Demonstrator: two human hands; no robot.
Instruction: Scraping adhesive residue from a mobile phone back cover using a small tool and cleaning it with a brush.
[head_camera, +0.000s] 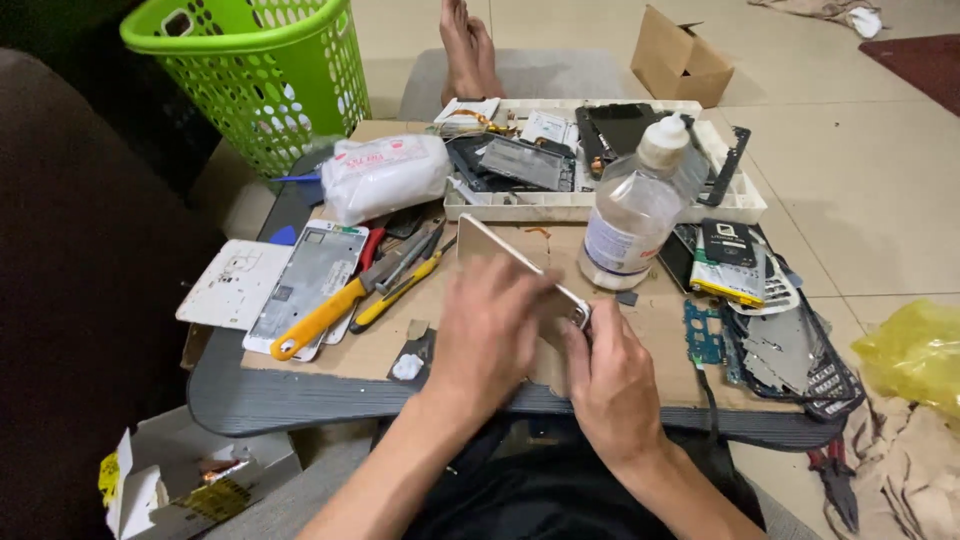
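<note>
Hands, left hand (487, 330) and right hand (612, 378) both gripping phone (515, 262), white tray (600, 205) holding phone parts (525, 160)

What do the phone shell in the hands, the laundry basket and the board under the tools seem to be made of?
Phone shell: probably metal, a pale gold satin sheen, held by the left hand and right hand.
Laundry basket: glossy green moulded plastic with a perforated wall.
Board: apparently cardboard, matte brown with a ragged edge.
</note>
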